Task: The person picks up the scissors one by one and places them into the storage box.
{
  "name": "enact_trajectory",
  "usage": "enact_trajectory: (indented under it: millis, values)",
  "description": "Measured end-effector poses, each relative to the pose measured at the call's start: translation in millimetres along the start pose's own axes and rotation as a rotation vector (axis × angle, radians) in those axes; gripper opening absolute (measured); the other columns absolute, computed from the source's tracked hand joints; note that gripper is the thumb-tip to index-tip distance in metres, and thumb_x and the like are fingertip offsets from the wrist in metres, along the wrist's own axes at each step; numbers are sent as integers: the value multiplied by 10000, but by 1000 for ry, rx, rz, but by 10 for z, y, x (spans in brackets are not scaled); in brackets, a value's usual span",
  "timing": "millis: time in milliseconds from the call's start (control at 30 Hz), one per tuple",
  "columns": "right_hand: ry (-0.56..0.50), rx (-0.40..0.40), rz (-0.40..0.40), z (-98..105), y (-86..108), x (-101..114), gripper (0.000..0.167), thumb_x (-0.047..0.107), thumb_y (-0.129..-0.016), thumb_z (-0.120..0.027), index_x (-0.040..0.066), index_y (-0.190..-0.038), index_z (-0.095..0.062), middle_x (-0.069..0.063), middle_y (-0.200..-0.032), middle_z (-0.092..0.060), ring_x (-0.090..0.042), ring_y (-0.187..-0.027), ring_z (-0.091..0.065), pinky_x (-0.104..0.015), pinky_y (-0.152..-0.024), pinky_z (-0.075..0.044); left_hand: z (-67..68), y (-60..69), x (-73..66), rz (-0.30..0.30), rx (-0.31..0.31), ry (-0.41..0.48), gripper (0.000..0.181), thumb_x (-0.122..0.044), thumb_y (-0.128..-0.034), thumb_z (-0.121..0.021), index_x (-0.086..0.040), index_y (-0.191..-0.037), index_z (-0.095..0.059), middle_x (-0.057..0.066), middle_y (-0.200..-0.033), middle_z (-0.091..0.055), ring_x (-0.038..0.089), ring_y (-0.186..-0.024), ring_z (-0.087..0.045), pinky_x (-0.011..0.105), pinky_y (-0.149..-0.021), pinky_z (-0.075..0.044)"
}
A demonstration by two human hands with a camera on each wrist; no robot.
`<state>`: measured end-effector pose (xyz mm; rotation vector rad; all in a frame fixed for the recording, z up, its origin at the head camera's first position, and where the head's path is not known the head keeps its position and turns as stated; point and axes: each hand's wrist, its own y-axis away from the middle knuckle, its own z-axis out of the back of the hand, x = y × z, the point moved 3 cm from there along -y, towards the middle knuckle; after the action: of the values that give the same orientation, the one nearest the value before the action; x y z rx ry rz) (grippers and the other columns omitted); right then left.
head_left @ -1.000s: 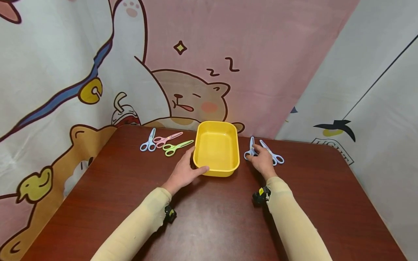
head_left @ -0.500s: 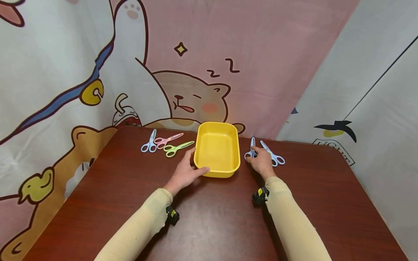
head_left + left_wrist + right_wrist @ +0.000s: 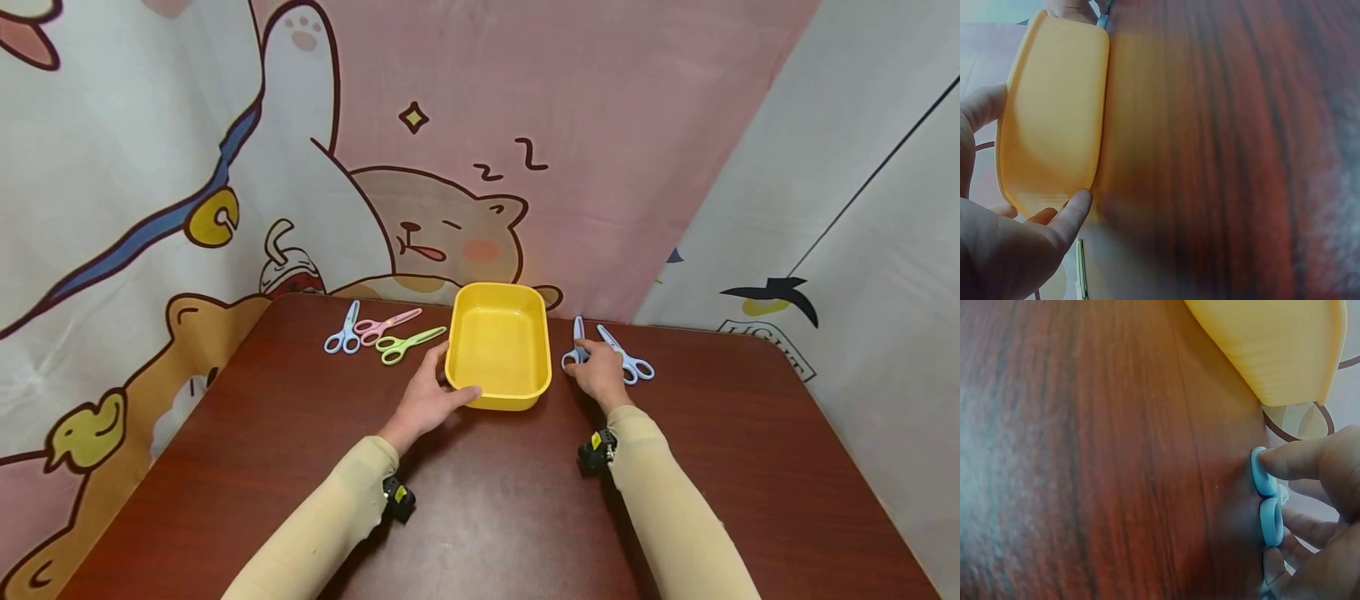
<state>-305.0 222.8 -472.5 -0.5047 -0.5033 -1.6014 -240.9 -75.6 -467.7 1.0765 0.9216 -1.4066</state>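
Against the near left corner of a yellow plastic tray (image 3: 498, 346) my left hand (image 3: 426, 402) grips, thumb by the front rim and fingers along the left side. The tray's inside is bare. My right hand (image 3: 602, 375) is at a pair of blue scissors (image 3: 578, 330) to the right of the tray. In the right wrist view, the thumb (image 3: 1291, 459) touches one handle loop (image 3: 1262, 472), and fingers lie behind the other. A second pair of blue scissors (image 3: 611, 338) lies just right of that hand, partly hidden by it.
Left of the tray, blue scissors (image 3: 351, 317), pink scissors (image 3: 397, 317) and green scissors (image 3: 420, 336) lie close together on the dark wooden table (image 3: 495, 517). A cartoon-printed curtain (image 3: 600, 150) hangs directly behind the table's back edge.
The view has tilted slightly, so everything sits a little lower. Both hands keep nearly the same places at the tray and the blue scissors.
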Motion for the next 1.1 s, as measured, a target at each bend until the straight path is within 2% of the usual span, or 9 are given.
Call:
enact_trajectory:
  millis: [300,500,767,900,1000,1100]
  values:
    - [-29,-5,-4,3,6,17,605,89,-890,-763,-5,-1453,-563,-287,-1397,-590,-494,-1314,-447,-594,-1127,-321,-3,5,-21,13,0,27,971,-207,-829,-887,-122,-1603,-306,168,-1495,-519,314,-1232,-636,447,-1000,-554]
    - [-45,-8,1,5,3,4,620,77,-877,-774,2,-1455,-564,-291,-1387,-593,-494,-1301,-429,-592,-1113,-333,0,0,-17,15,-3,14,976,-224,-827,-889,-134,-1605,-306,166,-1486,-524,316,-1223,-638,447,-988,-560]
    - [-35,-46,64,-11,7,-47,630,63,-858,-796,-4,-1444,-576,-299,-1375,-592,-455,-1270,-505,-567,-1107,-288,-4,-6,-5,24,-2,-7,986,-218,-826,-889,-134,-1611,-299,153,-1517,-508,296,-1270,-609,439,-1002,-550]
    - [-60,-38,86,-22,13,-55,638,41,-860,-793,0,-1455,-565,-297,-1407,-556,-452,-1287,-512,-565,-1129,-347,-2,-6,-4,25,-1,1,990,-215,-824,-890,-136,-1612,-297,159,-1513,-511,298,-1257,-618,437,-1001,-550]
    - [-80,-31,91,-22,17,-53,644,23,-859,-788,9,-1462,-562,-286,-1436,-526,-455,-1289,-511,-582,-1094,-415,-1,-3,-1,19,0,12,991,-207,-821,-893,-133,-1610,-299,168,-1500,-521,308,-1253,-621,440,-999,-551]
    - [-90,-32,91,-20,17,-45,652,-1,-856,-774,19,-1471,-557,-275,-1460,-508,-454,-1302,-505,-576,-1100,-412,-5,-1,3,9,1,16,988,-209,-822,-891,-121,-1608,-299,184,-1486,-529,327,-1256,-617,448,-997,-551]
